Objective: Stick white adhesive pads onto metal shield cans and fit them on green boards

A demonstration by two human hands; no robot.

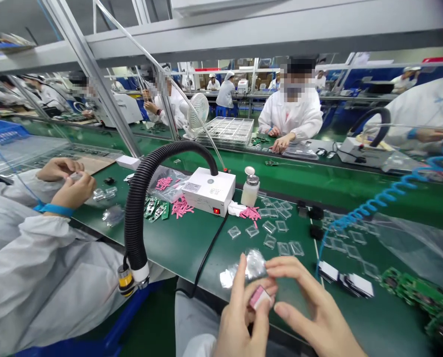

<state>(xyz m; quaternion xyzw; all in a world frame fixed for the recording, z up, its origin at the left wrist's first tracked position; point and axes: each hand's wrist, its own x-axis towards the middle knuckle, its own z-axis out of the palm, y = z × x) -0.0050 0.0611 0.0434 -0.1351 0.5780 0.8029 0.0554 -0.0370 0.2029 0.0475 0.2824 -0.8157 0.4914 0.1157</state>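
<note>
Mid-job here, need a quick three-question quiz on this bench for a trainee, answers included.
1. True or false: the white box with the red switch stands to the left of the pump bottle.
2. What does the left hand hold? A) a pink-and-white piece B) a green circuit board C) a clear plastic cover
3. Fill in: the strips on the bench beside the white box are ____.

Key: 1 true; 2 A; 3 pink.
</note>
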